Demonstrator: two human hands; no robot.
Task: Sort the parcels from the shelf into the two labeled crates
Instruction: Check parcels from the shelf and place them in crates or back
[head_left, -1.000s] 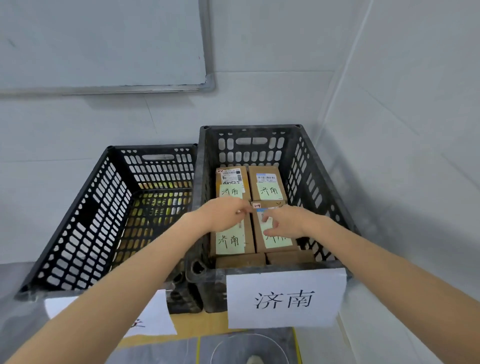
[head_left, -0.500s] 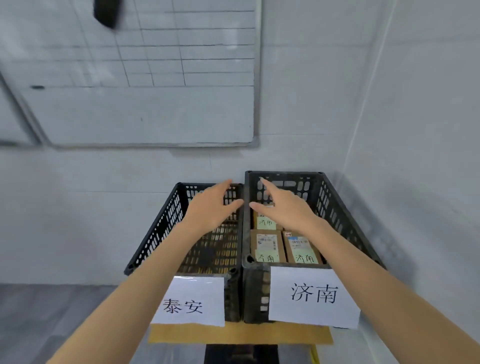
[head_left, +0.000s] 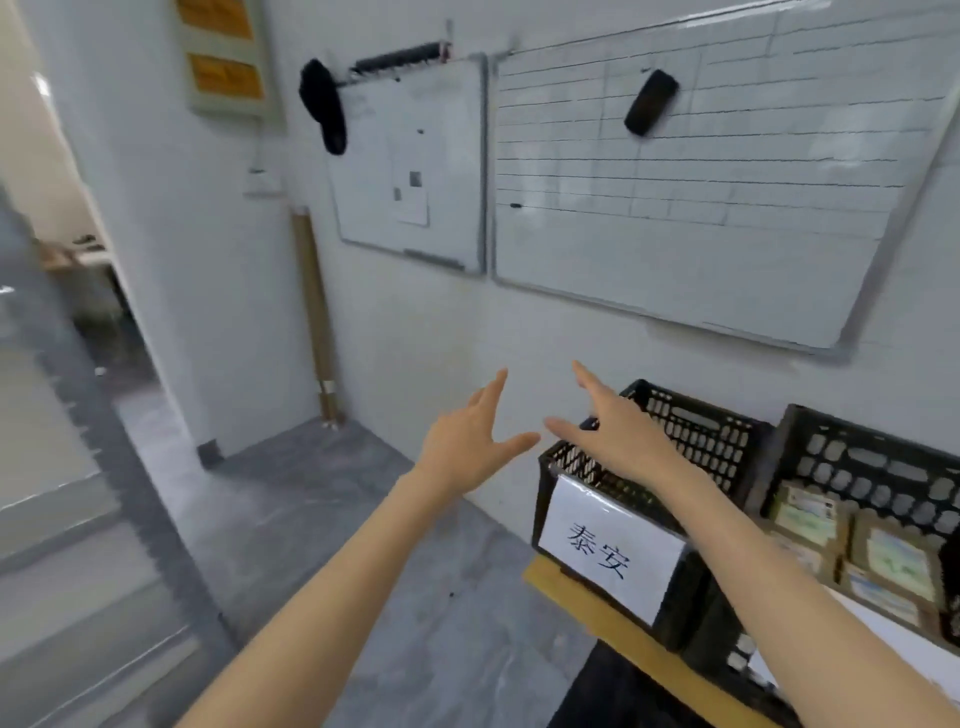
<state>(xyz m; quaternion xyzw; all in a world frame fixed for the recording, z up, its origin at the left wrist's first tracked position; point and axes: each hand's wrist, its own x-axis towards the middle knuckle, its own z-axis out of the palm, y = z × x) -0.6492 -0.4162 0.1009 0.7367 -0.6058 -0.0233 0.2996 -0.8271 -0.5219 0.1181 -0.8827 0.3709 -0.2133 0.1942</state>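
Two black slotted crates stand at the lower right. The left crate (head_left: 691, 431) carries a white paper label (head_left: 608, 551) on its front. The right crate (head_left: 862, 457) holds several brown parcels (head_left: 893, 556) with green notes on top. My left hand (head_left: 470, 436) hangs in the air left of the crates, fingers spread and holding nothing. My right hand (head_left: 618, 431) hovers above the left crate's near corner, fingers straight, also holding nothing. The shelf is out of view.
Two whiteboards (head_left: 717, 197) hang on the wall above the crates. A brown tube (head_left: 317, 317) leans in the wall corner. Grey floor (head_left: 322, 519) spreads to the left, with a doorway (head_left: 62, 291) at the far left. The crates rest on a tan board (head_left: 623, 634).
The view has swung left, away from the crates. Both hands have come out of the right crate, risen and opened, and now hang empty left of it.
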